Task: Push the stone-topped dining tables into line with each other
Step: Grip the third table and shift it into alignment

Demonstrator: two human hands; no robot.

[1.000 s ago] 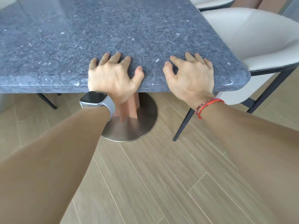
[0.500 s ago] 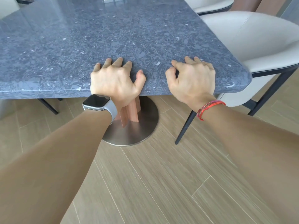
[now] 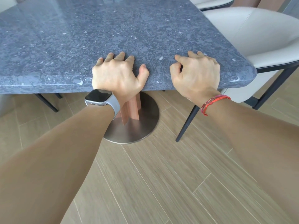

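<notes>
**Kid:** What are the hands doing?

**Helper:** Both rest on the near edge of the grey speckled stone table top (image 3: 129,33). The left hand (image 3: 118,75) sits right above the round silver metal base (image 3: 145,120) on the floor. The right hand (image 3: 196,73) is further along the same edge, close to the table's rounded corner.

**Kid:** Are the fingers squeezing something?

**Helper:** No. The left fingers (image 3: 120,56) lie spread and bent on the stone, with the thumb out to the side. The right fingers are curled more, tips pressing down. I think the heels of the hands lean against the edge, because that is how you shove a heavy thing away from you.

**Kid:** Why two hands, set apart?

**Helper:** My guess is so the table goes straight and does not spin on its one pink-orange middle post (image 3: 132,107).

**Kid:** Where is the other table?

**Helper:** I can't see it. Only this one shows, so I can't tell how close it is to lining up.

**Kid:** What's beside the table?

**Helper:** A cream padded chair with thin black legs (image 3: 252,38) stands just beside the corner near the right hand. It might get bumped. Another dark chair leg (image 3: 47,102) shows under the table, far from that corner.

**Kid:** Will it slide easily?

**Helper:** Probably slowly. Stone looks heavy, and the floor is smooth wood-look planks (image 3: 161,183).
</notes>
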